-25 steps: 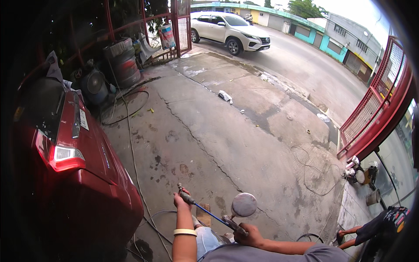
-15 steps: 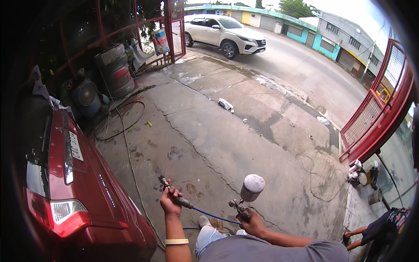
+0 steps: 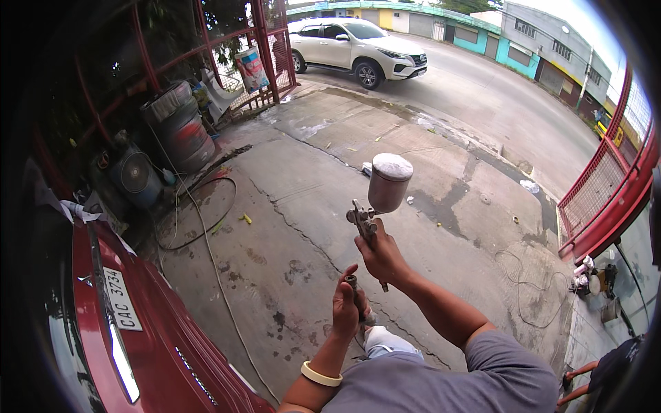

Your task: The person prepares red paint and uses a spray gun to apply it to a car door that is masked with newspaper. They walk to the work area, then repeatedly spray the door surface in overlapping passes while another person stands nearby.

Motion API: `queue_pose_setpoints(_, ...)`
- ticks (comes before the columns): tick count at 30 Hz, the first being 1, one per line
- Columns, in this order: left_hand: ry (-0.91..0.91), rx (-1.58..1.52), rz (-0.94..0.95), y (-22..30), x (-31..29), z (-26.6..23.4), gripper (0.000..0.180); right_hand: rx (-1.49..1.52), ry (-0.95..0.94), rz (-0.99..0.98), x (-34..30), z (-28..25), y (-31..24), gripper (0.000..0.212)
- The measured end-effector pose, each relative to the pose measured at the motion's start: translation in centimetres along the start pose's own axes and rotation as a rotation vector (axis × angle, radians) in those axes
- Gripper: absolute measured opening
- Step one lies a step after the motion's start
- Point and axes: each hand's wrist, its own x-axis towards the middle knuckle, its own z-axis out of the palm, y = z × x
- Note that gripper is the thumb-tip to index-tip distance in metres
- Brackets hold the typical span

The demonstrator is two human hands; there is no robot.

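My right hand [image 3: 383, 257] is closed round the handle of a spray gun [image 3: 362, 219], held up in front of me. A grey metal paint cup [image 3: 390, 186] with a whitish lid sits on top of the gun. Below the hand, the small inlet fitting [image 3: 384, 286] at the handle's lower end sticks out bare. My left hand [image 3: 346, 307], with a pale band on its wrist, is wrapped round an air hose coupler [image 3: 352, 281] whose open end points up. Coupler and inlet are close but apart. Most of the hose is hidden behind the left hand and arm.
The rear of a red car [image 3: 162, 337] stands close on my left. A cable [image 3: 219, 275] and a coiled hose [image 3: 231, 199] lie on the cracked concrete. Stacked drums [image 3: 182, 131] stand by the red fence. A white SUV [image 3: 358, 51] is out front; a person's legs [image 3: 575, 385] show lower right.
The spray gun has risen and moved forward in my right hand. My left hand has swung right toward the gun, turning the coupler upward. The blue hose stretch is no longer visible.
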Motion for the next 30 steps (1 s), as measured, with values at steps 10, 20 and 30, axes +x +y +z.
queue_pose_setpoints(10,0.328,0.046,0.080,4.8,22.8,-2.9,0.038,0.148,0.000,-0.072,28.1,9.1,-0.6,0.037)
queue_pose_setpoints(20,0.416,0.004,0.131,11.6,39.3,-16.7,0.040,0.060,-0.111,-0.046,45.4,25.2,0.6,0.038)
queue_pose_setpoints(30,0.728,-0.057,0.252,29.0,52.3,-31.7,0.041,-0.041,-0.179,-0.226,61.1,45.7,-7.5,0.030)
